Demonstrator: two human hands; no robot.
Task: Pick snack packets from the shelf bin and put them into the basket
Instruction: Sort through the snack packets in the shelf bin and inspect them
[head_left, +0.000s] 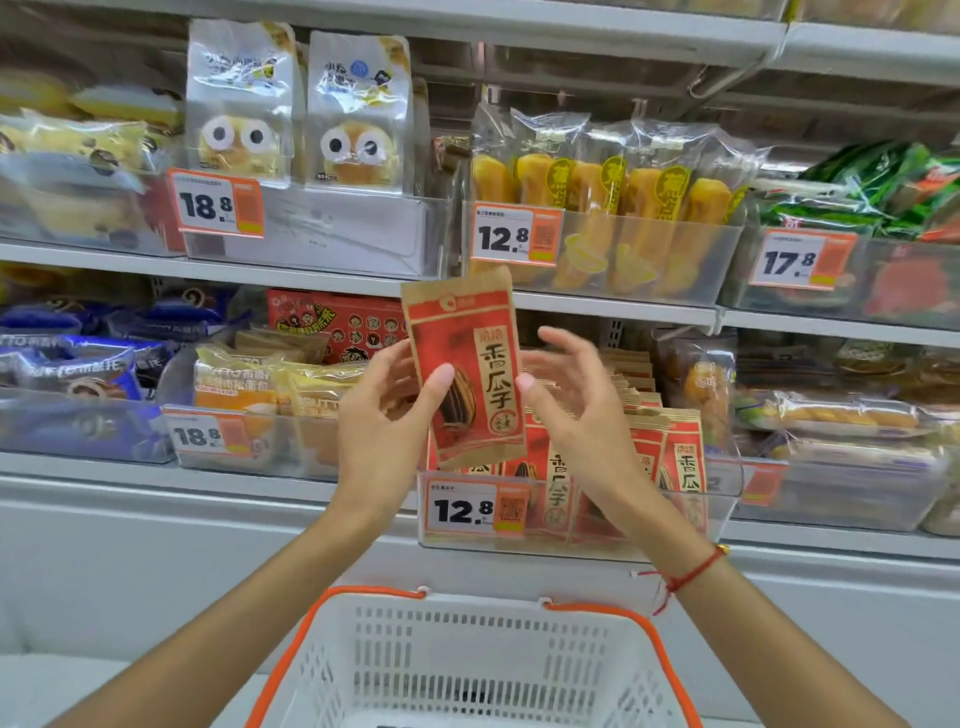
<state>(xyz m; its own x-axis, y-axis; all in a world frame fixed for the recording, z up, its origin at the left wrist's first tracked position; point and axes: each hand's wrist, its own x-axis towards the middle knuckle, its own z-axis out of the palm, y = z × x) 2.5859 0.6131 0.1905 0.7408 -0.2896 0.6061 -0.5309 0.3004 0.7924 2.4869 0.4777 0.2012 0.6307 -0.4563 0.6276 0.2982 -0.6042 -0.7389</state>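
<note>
A red and brown sunflower seed packet (467, 364) is held upright in front of the shelf. My left hand (387, 415) grips its lower left side, thumb across the front. Just right of the packet, my right hand (576, 400) has its fingers spread and its thumb tip near the packet's edge; I cannot tell if it touches. Below them a clear shelf bin (582, 540) holds several more of the same packets (675, 462). A white basket with an orange rim (467, 665) sits under my forearms, at the bottom of the view.
Neighbouring clear bins hold yellow bread packs (270, 395), blue packs (72, 364), fried dough sticks (623, 208) and green packets (883, 192). Price tags hang on the bin fronts. Below the shelf edge a white cabinet front (156, 561) drops down.
</note>
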